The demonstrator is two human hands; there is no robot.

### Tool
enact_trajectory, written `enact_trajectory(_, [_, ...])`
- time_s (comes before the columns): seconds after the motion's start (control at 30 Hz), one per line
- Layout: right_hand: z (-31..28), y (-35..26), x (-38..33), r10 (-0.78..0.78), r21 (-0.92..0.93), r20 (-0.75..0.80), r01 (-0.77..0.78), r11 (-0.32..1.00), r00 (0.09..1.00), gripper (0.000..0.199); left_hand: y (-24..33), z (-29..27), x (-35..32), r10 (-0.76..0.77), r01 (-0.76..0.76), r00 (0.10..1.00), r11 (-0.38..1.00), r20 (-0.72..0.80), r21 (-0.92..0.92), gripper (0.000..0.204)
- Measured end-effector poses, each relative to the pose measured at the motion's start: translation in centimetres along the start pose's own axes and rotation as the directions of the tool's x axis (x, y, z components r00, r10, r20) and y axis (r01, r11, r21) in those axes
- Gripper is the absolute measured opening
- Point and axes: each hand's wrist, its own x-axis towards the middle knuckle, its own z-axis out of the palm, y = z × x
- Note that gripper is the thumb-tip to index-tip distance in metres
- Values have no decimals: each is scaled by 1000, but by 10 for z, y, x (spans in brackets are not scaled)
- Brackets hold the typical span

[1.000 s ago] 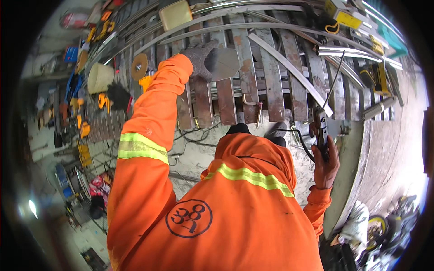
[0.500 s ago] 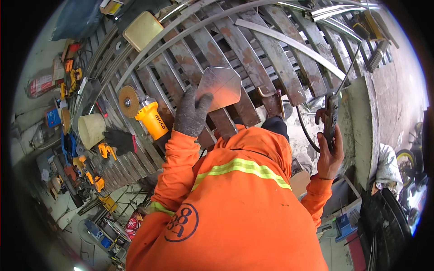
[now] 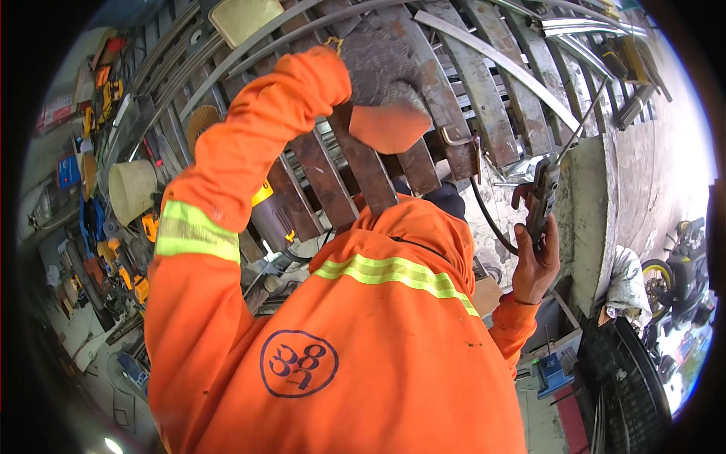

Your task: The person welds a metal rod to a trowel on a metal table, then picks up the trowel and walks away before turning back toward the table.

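The gloved left hand [image 3: 378,57] grips a welding face shield [image 3: 389,125] at top centre. The bare right hand [image 3: 537,261], centre right, has its fingers wrapped around an electrode holder [image 3: 543,198], its rod [image 3: 586,113] slanting up-right above the steel slats [image 3: 484,91].

The gloved left hand [image 3: 378,64] has risen toward twelve o'clock, its metal plate gone. The right hand [image 3: 535,261] has drifted lower, toward three o'clock.

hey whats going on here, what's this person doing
A person in an orange jacket with reflective stripes stands over a rack of rusty metal slats. The gloved left hand is raised over the slats, with a flat orange-tinted plate just below it; whether the glove grips the plate is hard to tell. The bare right hand holds a welding electrode holder, its thin rod pointing up over the rack. Tools and a cream bucket lie off to the left.
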Motion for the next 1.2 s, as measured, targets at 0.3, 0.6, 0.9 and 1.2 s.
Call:
enact_trajectory(0.3, [-13, 10, -10, 13, 26, -15, -12, 1000, 1000, 53, 1, 32, -3, -218, 203, 970, 970, -108, -134, 29])
enact_trajectory(0.6, [-20, 5, -3, 1, 6, 43, -1, 1000, 999, 53, -9, 88, 3, -293, 267, 882, 956, -368, -120, 34])
enact_trajectory(0.9, [-24, -19, 20, -66, 67, 136, 57, 996, 989, 47, 42, 19, -15, -331, 228, 543, 943, -772, -244, 23])
enact_trajectory(1.2, [-49, -14, 94, 1, 173, 276, -51, 984, 961, 54, 262, 78, -7, -684, 293, 688, -40, 240, -955, 15])
